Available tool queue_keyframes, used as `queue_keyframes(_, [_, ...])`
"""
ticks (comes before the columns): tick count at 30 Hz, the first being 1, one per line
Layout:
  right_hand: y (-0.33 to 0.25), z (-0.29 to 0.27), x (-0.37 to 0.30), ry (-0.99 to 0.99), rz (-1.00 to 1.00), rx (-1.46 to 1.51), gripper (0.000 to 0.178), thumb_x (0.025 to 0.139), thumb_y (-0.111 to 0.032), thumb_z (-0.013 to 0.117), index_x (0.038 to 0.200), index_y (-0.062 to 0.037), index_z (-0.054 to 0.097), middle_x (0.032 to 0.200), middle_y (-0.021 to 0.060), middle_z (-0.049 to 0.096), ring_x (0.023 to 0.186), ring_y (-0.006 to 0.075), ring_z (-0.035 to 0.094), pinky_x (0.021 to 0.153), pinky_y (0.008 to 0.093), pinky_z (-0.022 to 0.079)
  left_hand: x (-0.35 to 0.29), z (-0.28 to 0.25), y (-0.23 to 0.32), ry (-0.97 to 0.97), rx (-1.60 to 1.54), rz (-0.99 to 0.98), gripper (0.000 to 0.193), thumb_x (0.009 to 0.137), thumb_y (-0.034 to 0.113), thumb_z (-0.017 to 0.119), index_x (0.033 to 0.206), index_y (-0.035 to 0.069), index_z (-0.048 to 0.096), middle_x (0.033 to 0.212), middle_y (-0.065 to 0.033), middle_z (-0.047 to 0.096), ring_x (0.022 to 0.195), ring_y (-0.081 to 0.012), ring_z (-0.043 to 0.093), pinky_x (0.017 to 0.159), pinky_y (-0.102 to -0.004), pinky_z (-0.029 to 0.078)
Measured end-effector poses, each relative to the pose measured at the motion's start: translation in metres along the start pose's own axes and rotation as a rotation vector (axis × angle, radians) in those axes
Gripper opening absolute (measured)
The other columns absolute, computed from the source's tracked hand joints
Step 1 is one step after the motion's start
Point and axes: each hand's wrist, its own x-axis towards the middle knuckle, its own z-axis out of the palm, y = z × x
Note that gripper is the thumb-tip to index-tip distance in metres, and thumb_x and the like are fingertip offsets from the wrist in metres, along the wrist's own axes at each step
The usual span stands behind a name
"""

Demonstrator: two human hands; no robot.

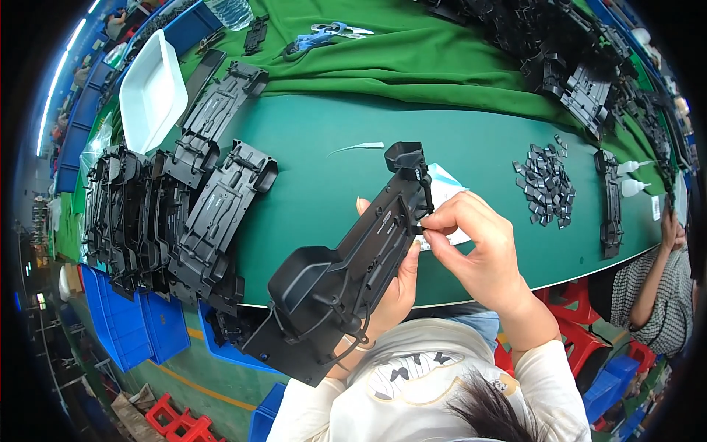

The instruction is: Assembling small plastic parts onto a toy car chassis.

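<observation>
A long black moulded plastic part (313,276) with raised ribs and a scooped end is held tilted above the table. My left hand (400,293) grips it from beneath and behind, its fingers partly hidden by the part. With thumb and forefinger pinched together, my right hand (482,254) holds a small black plastic piece (417,230) against the part's right edge. Behind my right hand, a white and blue packet (445,186) lies on the table, largely covered. Right of that hand is a loose heap of small black pieces (543,180).
Similar black parts (221,214) are stacked at left beside a white tray (153,92). A thin white nozzle (361,146) lies mid-table. Blue-handled cutters (324,37) rest on green cloth. Small white bottles (633,188) and another person's arm (652,276) are at right.
</observation>
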Motion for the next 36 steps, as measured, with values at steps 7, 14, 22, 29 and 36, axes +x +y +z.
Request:
queue_keyframes(7, [0.000,0.003,-0.008,0.038,0.256,0.284,0.014,0.069,-0.002,0.056,0.081,-0.0003,0.048,0.068,0.0057,0.050,0.062,0.0135,0.050,0.057,0.0241,0.041,0.002,0.002,-0.001,0.018,0.131,0.064,0.023,0.076,0.005,0.050,0.095,-0.007,0.048,0.094,-0.0192,0.049,0.091,-0.0307,0.048,0.086,-0.0395,0.032])
queue_keyframes(14, [0.000,0.006,-0.006,0.039,0.180,0.148,0.007,0.068,-0.001,0.055,0.071,0.0003,0.048,0.064,0.0065,0.047,0.057,0.0150,0.047,0.052,0.0246,0.038,0.007,0.005,0.009,0.034,0.044,0.017,0.016,0.076,0.007,0.050,0.089,-0.002,0.052,0.086,-0.0143,0.052,0.085,-0.0308,0.049,0.088,-0.0438,0.029])
queue_keyframes(22, [-0.001,0.008,-0.005,0.045,0.181,0.115,0.009,0.064,0.002,0.056,0.067,0.0007,0.047,0.063,0.0069,0.048,0.057,0.0167,0.048,0.051,0.0256,0.038,0.005,0.006,0.004,0.067,0.148,0.095,0.014,0.076,0.008,0.051,0.087,-0.001,0.053,0.083,-0.0131,0.053,0.079,-0.0310,0.050,0.089,-0.0472,0.026])
queue_keyframes(29, [-0.001,0.009,-0.004,0.053,0.183,0.115,0.010,0.063,0.003,0.056,0.066,0.0011,0.046,0.062,0.0074,0.048,0.056,0.0174,0.048,0.051,0.0258,0.039,0.005,0.006,0.003,0.056,0.119,0.075,0.016,0.076,0.009,0.050,0.089,-0.001,0.053,0.086,-0.0139,0.053,0.084,-0.0315,0.049,0.089,-0.0471,0.025])
queue_keyframes(36, [0.000,0.009,-0.004,0.064,0.169,0.099,0.011,0.063,0.003,0.056,0.065,0.0012,0.046,0.062,0.0073,0.048,0.056,0.0173,0.048,0.051,0.0258,0.039,0.003,0.005,0.001,0.017,0.151,0.073,0.020,0.076,0.009,0.050,0.094,-0.002,0.051,0.092,-0.0164,0.051,0.090,-0.0328,0.046,0.089,-0.0461,0.025])
